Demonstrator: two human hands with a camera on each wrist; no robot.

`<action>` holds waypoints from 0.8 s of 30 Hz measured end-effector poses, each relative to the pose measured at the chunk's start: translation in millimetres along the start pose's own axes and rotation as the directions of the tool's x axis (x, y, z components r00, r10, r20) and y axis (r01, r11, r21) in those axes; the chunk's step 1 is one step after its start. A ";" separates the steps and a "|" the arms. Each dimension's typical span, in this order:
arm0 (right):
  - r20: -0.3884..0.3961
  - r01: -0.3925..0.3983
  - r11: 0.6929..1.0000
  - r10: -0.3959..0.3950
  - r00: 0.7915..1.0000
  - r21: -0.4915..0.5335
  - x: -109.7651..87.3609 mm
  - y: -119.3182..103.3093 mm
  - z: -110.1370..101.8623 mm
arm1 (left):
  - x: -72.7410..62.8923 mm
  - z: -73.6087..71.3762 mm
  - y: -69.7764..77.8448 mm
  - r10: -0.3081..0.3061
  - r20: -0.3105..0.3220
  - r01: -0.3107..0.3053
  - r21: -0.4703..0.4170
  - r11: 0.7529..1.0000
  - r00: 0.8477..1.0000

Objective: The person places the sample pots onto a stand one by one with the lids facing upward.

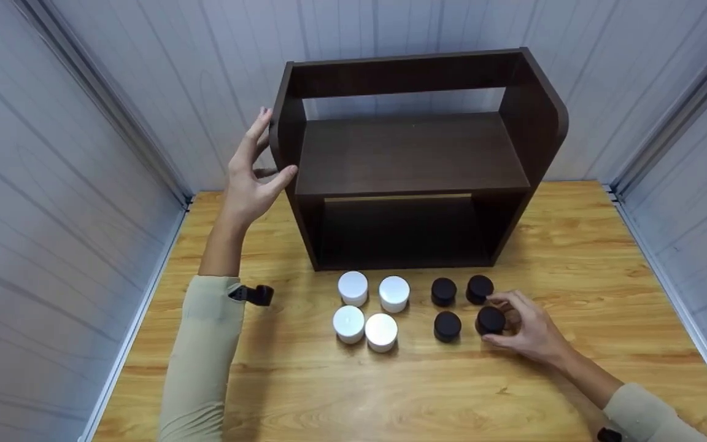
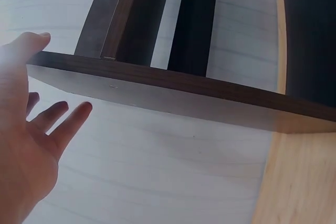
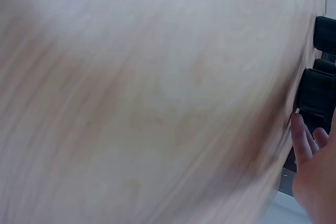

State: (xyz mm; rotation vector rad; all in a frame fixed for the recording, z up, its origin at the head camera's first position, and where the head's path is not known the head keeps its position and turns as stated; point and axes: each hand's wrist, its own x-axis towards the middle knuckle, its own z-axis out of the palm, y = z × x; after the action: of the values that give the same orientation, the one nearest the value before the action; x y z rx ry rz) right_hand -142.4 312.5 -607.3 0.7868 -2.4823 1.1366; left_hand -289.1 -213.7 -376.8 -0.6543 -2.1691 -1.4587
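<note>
On the table (image 1: 574, 245) stands a dark shelf (image 1: 412, 159), stiff and likely heavy; the left hand (image 1: 252, 178) lies open against its left side panel, fingers straight. Below, the right hand (image 1: 528, 331) curls round a black jar (image 1: 490, 320), front right of four: small, light, probably slick, best pinched by its sides. Only the head view shows the white jars (image 1: 369, 307); the left wrist view shows the panel's edge close.

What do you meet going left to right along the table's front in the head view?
Left sleeve → four white jars → four black jars, the front right one gripped by the right hand.
</note>
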 end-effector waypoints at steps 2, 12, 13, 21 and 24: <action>0.005 -0.002 1.000 0.002 1.000 0.004 0.0 -0.2 0.3 | -0.1 0.9 -0.5 0.007 0.006 -0.007 -0.019 1.000 1.000; 0.035 -0.039 0.999 0.040 0.999 -0.018 -2.4 -1.9 -1.0 | -0.6 3.4 -0.2 -0.032 0.021 0.035 -0.109 0.993 0.999; 0.037 -0.038 0.999 0.039 0.999 -0.020 -2.3 -1.9 -1.2 | -0.4 3.6 -0.3 -0.033 0.020 0.035 -0.112 0.993 0.999; 0.033 -0.037 0.999 0.038 0.999 -0.033 -2.2 -2.4 -1.3 | -0.6 4.6 -0.8 -0.025 0.019 0.027 -0.115 0.993 1.000; 0.027 -0.027 0.999 0.027 0.999 -0.032 -0.6 -4.3 -2.8 | -0.9 5.1 -0.9 -0.021 0.015 0.023 -0.109 0.994 1.000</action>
State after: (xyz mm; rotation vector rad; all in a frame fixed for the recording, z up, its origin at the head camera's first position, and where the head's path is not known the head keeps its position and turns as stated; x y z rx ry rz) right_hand -139.2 312.5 -603.2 0.7671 -2.5339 1.1006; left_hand -289.5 -209.3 -379.7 -0.6818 -2.1248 -1.5981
